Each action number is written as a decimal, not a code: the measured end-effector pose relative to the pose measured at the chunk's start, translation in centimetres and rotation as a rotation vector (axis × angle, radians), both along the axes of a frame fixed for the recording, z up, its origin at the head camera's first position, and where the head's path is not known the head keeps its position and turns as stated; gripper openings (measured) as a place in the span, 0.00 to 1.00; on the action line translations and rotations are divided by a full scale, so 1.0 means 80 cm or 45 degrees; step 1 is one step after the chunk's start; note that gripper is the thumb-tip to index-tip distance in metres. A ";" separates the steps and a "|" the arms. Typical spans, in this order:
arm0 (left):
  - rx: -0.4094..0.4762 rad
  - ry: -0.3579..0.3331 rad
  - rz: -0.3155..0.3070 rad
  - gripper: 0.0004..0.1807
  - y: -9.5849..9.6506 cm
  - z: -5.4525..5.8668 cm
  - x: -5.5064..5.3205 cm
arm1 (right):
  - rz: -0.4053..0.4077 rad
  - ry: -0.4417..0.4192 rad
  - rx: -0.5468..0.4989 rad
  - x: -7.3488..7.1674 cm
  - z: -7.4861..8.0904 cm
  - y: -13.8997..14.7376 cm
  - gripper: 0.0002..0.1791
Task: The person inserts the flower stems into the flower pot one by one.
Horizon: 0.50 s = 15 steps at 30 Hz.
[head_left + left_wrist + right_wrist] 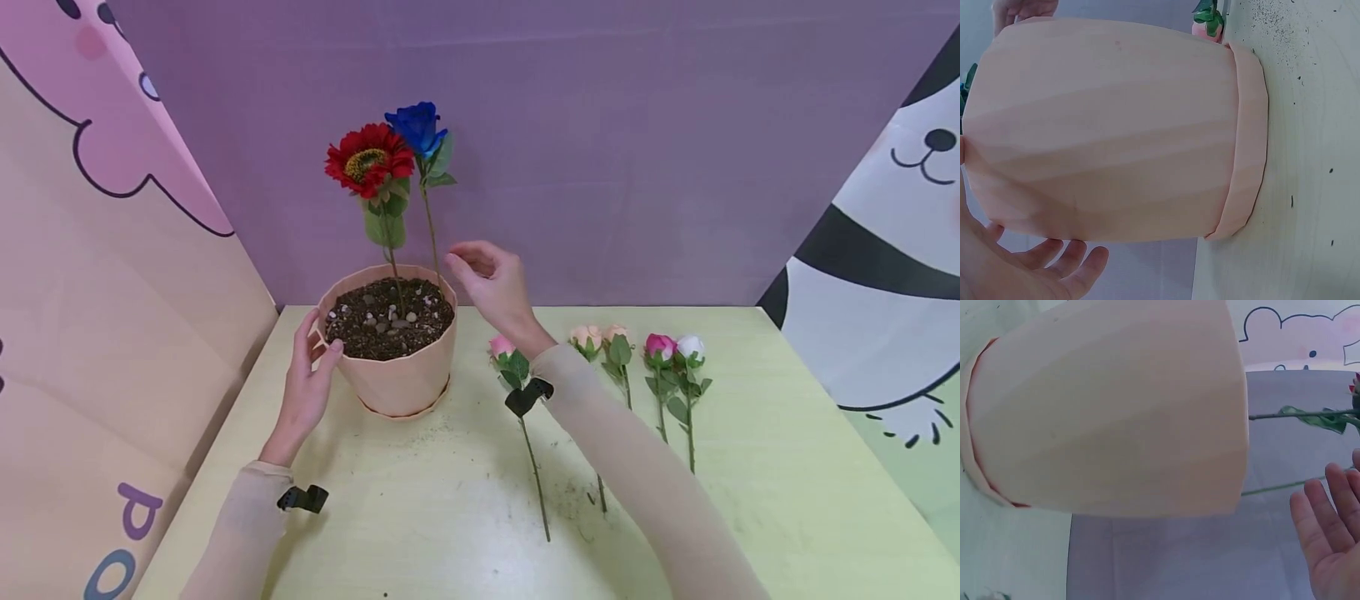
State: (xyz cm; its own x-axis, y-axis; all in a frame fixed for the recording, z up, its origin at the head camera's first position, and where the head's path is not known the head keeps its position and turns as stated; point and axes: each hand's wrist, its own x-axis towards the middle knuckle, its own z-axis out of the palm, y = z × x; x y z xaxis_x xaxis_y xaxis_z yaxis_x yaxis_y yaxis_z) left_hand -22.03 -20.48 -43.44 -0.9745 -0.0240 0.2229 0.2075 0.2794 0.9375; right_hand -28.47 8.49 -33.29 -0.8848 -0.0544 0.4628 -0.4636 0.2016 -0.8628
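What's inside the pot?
Dark soil with pebbles on top; a red flower and a blue rose stand in it. The soil covers their stems' lower ends and the floor of the pot.

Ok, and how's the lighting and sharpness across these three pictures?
Head view: glare on the table near the bottom middle, soft shadow beside the left sleeve; left wrist view: dimmer, the pot turned sideways in frame; right wrist view: hazy and muted, the upper stem slightly soft.
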 end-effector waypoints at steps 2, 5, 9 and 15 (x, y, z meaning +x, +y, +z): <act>-0.002 0.000 0.001 0.39 0.000 0.000 0.000 | 0.004 0.000 0.000 0.001 -0.002 0.007 0.12; -0.005 -0.002 0.001 0.40 0.000 0.000 -0.001 | 0.001 -0.001 0.002 0.003 -0.006 0.019 0.12; -0.004 -0.006 0.001 0.40 0.001 0.001 0.000 | -0.015 -0.021 0.006 0.008 -0.011 0.036 0.12; 0.001 0.001 -0.001 0.39 0.002 0.002 0.002 | -0.041 -0.129 0.043 0.018 -0.019 0.066 0.14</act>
State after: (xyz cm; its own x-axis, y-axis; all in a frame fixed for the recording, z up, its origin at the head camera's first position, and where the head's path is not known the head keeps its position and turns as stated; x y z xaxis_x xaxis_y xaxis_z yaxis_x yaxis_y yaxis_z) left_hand -21.90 -20.33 -43.32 -0.9744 -0.0235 0.2237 0.2085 0.2785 0.9375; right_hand -27.02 13.74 -34.83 -0.9285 -0.0395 0.3692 -0.3672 0.2448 -0.8973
